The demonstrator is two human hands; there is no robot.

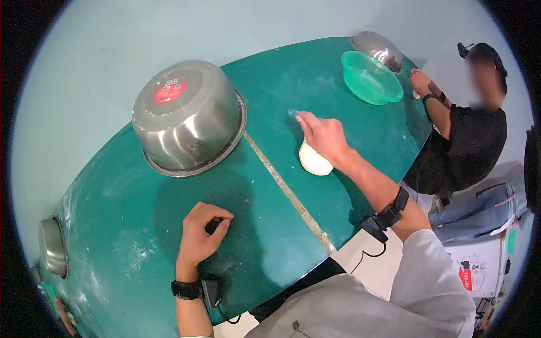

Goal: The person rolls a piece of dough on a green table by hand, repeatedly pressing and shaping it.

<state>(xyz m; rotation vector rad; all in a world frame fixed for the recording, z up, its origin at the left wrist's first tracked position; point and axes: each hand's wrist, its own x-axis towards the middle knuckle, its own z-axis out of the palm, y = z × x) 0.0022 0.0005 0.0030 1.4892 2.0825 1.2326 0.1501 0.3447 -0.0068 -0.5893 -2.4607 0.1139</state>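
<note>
My right hand is closed, fingers and thumb drawn together just above a pale smear of powder on the green tabletop. A rounded lump of white dough lies on the table, partly covered by the palm and wrist in this view. What the right fingertips pinch, I cannot tell. Nearer to me on the left, my left hand is curled with thumb and forefinger close together, nothing seen in it. Beyond it, a large steel bowl sits upside down with a red label on its base.
A green plastic basin stands at the far right beside another steel bowl. A smaller steel bowl is at the left edge. A tape strip crosses the green table. Another person works at the right end.
</note>
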